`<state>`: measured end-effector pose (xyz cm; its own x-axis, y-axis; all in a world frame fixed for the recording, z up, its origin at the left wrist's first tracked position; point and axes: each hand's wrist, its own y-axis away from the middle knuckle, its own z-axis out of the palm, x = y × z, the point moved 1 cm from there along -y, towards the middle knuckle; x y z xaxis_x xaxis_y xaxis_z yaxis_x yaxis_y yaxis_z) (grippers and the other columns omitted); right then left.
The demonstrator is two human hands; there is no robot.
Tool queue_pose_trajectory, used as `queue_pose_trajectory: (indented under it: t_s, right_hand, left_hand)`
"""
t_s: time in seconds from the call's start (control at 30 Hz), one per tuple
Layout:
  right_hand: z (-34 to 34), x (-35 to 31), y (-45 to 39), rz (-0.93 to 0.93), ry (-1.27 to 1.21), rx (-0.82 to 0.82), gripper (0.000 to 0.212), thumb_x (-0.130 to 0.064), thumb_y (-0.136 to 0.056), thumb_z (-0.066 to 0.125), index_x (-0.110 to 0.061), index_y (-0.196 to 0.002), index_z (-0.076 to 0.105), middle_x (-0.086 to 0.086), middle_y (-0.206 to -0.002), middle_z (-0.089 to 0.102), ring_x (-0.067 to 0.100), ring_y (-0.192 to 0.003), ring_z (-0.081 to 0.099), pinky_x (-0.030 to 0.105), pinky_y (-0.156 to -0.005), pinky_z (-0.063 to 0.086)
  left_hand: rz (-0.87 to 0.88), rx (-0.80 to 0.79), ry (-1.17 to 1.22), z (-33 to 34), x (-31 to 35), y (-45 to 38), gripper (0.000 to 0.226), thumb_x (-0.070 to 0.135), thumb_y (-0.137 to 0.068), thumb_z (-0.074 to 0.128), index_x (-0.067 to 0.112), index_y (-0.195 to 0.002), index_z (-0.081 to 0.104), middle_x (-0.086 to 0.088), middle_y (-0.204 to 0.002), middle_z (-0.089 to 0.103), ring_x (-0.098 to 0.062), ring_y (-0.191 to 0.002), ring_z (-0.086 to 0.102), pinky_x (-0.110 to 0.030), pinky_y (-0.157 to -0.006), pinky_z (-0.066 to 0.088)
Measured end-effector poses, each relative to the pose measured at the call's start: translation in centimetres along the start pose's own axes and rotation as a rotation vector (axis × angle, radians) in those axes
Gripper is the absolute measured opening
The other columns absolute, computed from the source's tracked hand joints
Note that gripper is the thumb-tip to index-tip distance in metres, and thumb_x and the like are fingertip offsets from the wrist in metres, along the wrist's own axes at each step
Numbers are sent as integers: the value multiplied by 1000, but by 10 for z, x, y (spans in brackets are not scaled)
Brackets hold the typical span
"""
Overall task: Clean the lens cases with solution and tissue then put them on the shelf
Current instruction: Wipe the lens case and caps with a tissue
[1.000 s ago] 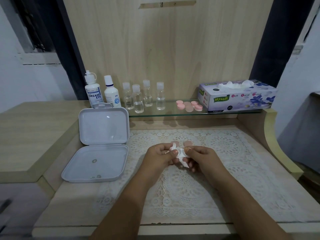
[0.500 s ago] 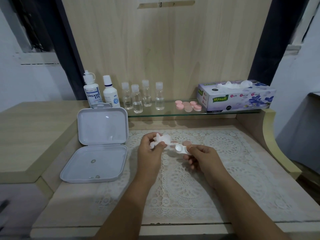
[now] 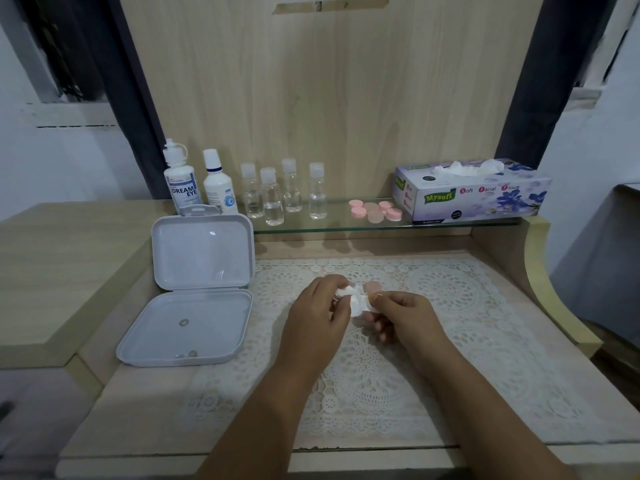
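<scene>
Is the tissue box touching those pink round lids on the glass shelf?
Apart. The head view shows a strip of bare glass shelf between the tissue box and the nearest of the pink lids.

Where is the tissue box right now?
The tissue box sits at the right end of the glass shelf, just right of the pink caps.

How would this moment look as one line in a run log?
step: wiping lens case | left hand: holds tissue | right hand: holds lens case | shelf: pink caps, bottles
</scene>
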<state>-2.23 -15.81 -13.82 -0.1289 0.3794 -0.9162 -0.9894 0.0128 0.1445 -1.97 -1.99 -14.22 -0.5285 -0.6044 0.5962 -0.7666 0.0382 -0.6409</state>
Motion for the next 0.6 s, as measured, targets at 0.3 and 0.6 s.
queue_pose_trajectory:
  t_s: [0.3, 0.6]
  right_hand:
    - [-2, -1, 2, 7, -14, 39, 16, 1, -92, 54, 11, -83, 61, 16, -55, 52, 18, -44, 49, 25, -46, 43]
    - [6, -4, 8, -36, 15, 39, 17, 6, -94, 48, 18, -93, 60, 10, -49, 48, 9, -38, 47, 17, -41, 41]
  left_hand:
    - [138, -219, -260, 13, -5, 2, 30, 23, -87, 66, 11, -115, 65, -2, -96, 53, -15, -92, 51, -27, -75, 47]
    - [-283, -323, 126, 7, -6, -7, 16, 16, -92, 59, 15, -106, 66, 8, -89, 48, -1, -81, 49, -10, -72, 34]
